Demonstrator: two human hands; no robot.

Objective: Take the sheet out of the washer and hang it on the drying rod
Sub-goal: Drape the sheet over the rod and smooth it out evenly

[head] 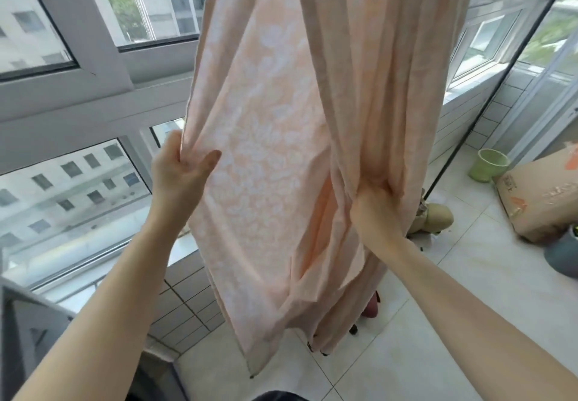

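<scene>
Sheet (266, 150) hangs from above the frame, long axis vertical, rod not in view. My left hand (183, 170) pinches its left edge; my right hand (372, 203) clenches a bunched fold. Loose panel lies between; likely next, spread sideways.

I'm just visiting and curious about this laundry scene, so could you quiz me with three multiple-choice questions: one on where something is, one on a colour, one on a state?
1. Where does the green pot stand?
A. on the floor at the right
B. on the window sill
C. on the cardboard box

2. What colour is the sheet?
A. dark blue
B. pale peach with a white pattern
C. plain green

3. What is the right hand doing?
A. hanging free
B. resting flat on the floor
C. gripping a bunch of the sheet

Answers: 1 A, it sits on the tiles beside the cardboard box. 2 B, peach cloth with white flowers. 3 C, folds gather at its grip, while the left hand holds the sheet's edge.
</scene>
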